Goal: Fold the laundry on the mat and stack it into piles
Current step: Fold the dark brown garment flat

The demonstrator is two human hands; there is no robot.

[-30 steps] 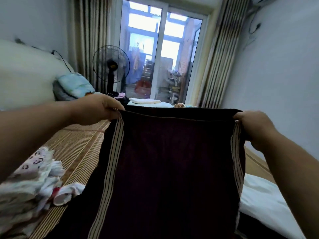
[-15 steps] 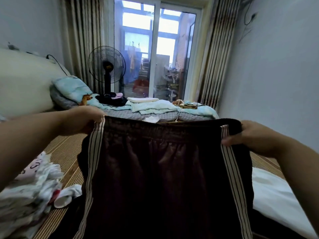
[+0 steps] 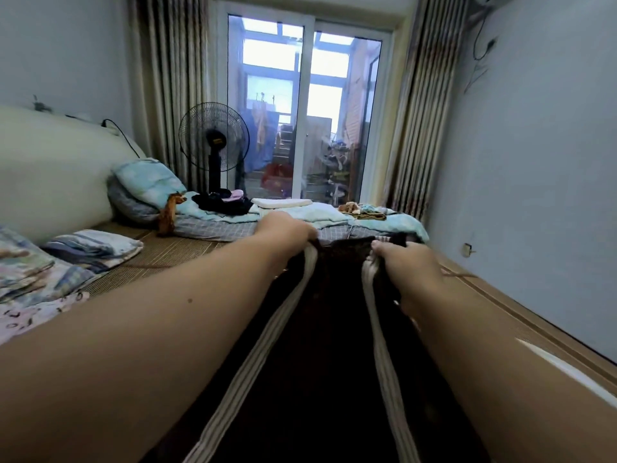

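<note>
- Dark shorts [image 3: 337,329], head view: maroon-black garment with pale striped side bands, stretched out from the wearer toward 12 o'clock and filling the lower centre of the frame, above the woven mat [image 3: 173,255].
- Left hand [image 3: 283,230]: closed in a fist on the waistband end at the left striped band [image 3: 267,339], just left of centre.
- Right hand [image 3: 409,272]: fingers curled shut on the waistband end at the right striped band [image 3: 384,355], just right of centre.
- Both hands sit near each other, with a narrow strip of dark waistband showing between them; the two bands run back toward 6 o'clock, spreading slightly.
- Folded patterned laundry [image 3: 40,272] lies on the mat at 9 o'clock, with a striped folded piece [image 3: 96,247] just behind it.
- Bedding and folded light items [image 3: 300,212] lie across the far end at 12 o'clock; a dark heap [image 3: 222,203] sits at 11 o'clock beside a blue pillow [image 3: 150,182].
- Standing fan [image 3: 213,142] at 11 o'clock, before the glass door [image 3: 303,111].
</note>
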